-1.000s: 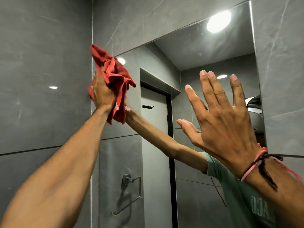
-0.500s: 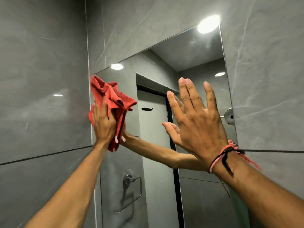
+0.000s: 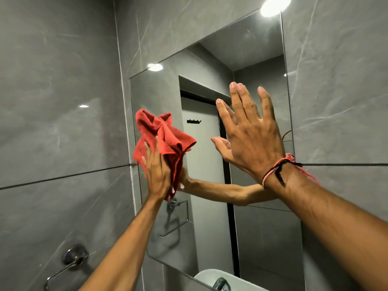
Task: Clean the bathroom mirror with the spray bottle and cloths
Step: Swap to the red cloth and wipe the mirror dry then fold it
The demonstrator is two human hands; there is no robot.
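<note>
The tall frameless mirror [image 3: 260, 227] hangs on the grey tiled wall. My left hand [image 3: 157, 175] presses a crumpled red cloth [image 3: 162, 135] flat against the mirror's left edge, about halfway up. My right hand [image 3: 249, 135] is raised with fingers spread, palm toward the glass near the mirror's right side; whether it touches the glass is unclear. A red and black thread band circles my right wrist. No spray bottle is in view.
A chrome towel ring [image 3: 72, 261] is fixed to the left wall at the bottom. The rim of a white basin [image 3: 210, 276] with a dark tap [image 3: 220, 284] shows at the bottom edge. The mirror reflects a door, hooks and ceiling lights.
My left hand has slid the red cloth down the mirror's left edge from near the top corner to mid-height. The view has tilted down; my right hand stays raised and spread.
</note>
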